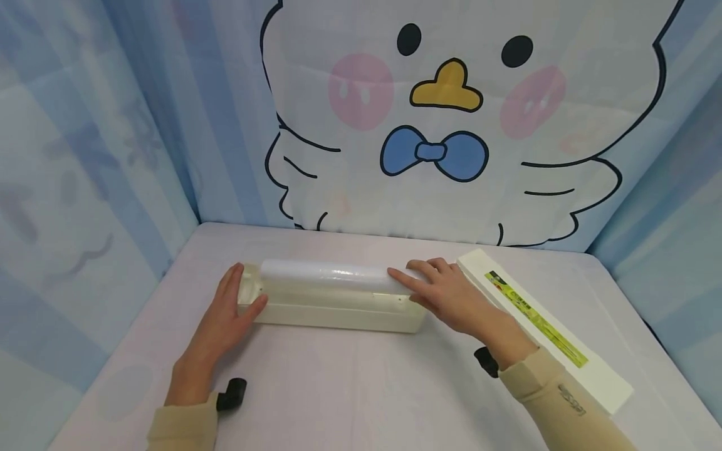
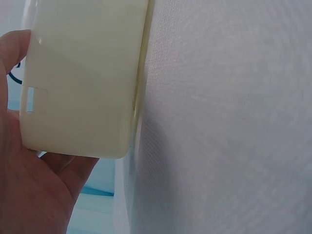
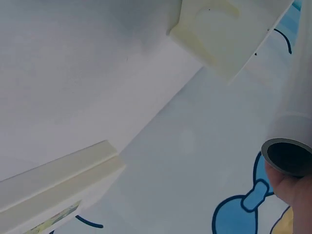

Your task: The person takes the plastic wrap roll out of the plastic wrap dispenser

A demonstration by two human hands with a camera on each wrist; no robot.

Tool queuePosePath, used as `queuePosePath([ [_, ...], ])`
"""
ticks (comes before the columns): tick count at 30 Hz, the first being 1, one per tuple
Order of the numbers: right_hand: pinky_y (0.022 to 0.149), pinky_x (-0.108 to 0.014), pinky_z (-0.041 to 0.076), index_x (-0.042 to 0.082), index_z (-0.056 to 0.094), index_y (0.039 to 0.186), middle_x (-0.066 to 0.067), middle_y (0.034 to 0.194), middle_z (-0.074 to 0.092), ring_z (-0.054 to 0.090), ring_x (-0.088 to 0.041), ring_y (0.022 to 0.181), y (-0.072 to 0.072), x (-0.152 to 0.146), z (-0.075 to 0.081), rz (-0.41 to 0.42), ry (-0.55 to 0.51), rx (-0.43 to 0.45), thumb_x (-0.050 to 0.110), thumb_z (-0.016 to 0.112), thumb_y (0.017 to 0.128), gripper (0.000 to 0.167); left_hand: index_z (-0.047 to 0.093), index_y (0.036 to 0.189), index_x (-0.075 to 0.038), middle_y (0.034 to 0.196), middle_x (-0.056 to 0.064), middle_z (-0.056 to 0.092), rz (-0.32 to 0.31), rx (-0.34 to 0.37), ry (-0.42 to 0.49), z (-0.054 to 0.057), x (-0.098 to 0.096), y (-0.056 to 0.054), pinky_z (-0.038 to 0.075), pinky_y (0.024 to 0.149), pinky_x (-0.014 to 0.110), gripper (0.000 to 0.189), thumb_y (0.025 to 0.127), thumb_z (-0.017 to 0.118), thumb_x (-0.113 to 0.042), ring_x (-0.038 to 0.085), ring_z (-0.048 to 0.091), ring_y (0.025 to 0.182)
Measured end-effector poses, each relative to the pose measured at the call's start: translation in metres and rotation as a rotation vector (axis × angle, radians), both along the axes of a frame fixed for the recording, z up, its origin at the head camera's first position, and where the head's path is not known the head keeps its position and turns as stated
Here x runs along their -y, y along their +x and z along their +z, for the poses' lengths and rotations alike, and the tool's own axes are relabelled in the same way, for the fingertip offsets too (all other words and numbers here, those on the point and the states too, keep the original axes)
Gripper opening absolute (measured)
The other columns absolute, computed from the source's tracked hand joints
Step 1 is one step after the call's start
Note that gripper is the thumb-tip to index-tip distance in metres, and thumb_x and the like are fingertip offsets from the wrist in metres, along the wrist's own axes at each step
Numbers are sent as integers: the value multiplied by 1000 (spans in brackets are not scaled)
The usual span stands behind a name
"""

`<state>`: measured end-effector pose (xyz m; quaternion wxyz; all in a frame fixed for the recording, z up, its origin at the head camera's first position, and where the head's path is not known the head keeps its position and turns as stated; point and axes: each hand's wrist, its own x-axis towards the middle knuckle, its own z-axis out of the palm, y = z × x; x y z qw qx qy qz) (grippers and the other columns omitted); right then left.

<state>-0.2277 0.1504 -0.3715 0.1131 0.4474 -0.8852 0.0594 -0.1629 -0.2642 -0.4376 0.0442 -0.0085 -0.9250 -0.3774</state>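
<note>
A cream cling film dispenser box [image 1: 338,316] lies lengthwise on the table, its top off and a roll of cling film [image 1: 321,272] along its back side. My left hand [image 1: 222,326] grips the box's left end, thumb on the near side and fingers behind. In the left wrist view the box's side [image 2: 83,83] has a small slot near the end. At the roll's right end, my right hand [image 1: 451,294] holds the roll. The right wrist view shows the roll's hollow core [image 3: 291,157] with fingers against it, apart from the box's end [image 3: 219,39].
The long white lid [image 1: 541,332] with a yellow-green label lies slanting to the right, close by the right forearm. A pale cloth covers the table [image 1: 350,388]. Behind and at both sides hang blue and white printed curtains [image 1: 225,125].
</note>
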Motion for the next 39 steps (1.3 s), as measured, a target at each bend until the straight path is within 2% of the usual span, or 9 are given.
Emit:
queuePosePath([
  [6, 91, -50, 46, 26, 45, 153, -13, 138, 53, 51, -35, 119, 3, -7, 0, -31, -25, -52, 16, 73, 94, 66, 5, 159, 4, 165, 26, 6, -1, 3, -1, 0, 0, 0, 16, 116, 63, 90, 102, 56, -43, 44, 10, 150],
  [19, 89, -54, 46, 25, 42, 154, -13, 141, 52, 50, -38, 119, 9, -18, -2, -148, -147, -86, 14, 73, 94, 69, 4, 160, 3, 165, 26, 4, 14, 14, -12, -2, -1, 0, 15, 115, 65, 91, 103, 55, -47, 46, 10, 149],
  [31, 78, -57, 48, 17, 46, 151, -22, 130, 54, 53, -45, 102, 11, -29, -13, -172, -264, -219, 8, 74, 88, 69, 5, 159, 5, 164, 27, 5, 14, 9, -25, 1, -2, 0, 16, 115, 64, 91, 103, 54, -47, 46, 10, 149],
  [39, 82, -59, 49, 19, 44, 152, -22, 134, 52, 53, -46, 107, 17, -34, -15, -312, -257, -182, 11, 71, 93, 65, 5, 159, 5, 164, 27, 5, 6, 0, -15, -1, -1, -1, 15, 116, 64, 91, 103, 54, -46, 46, 10, 149],
])
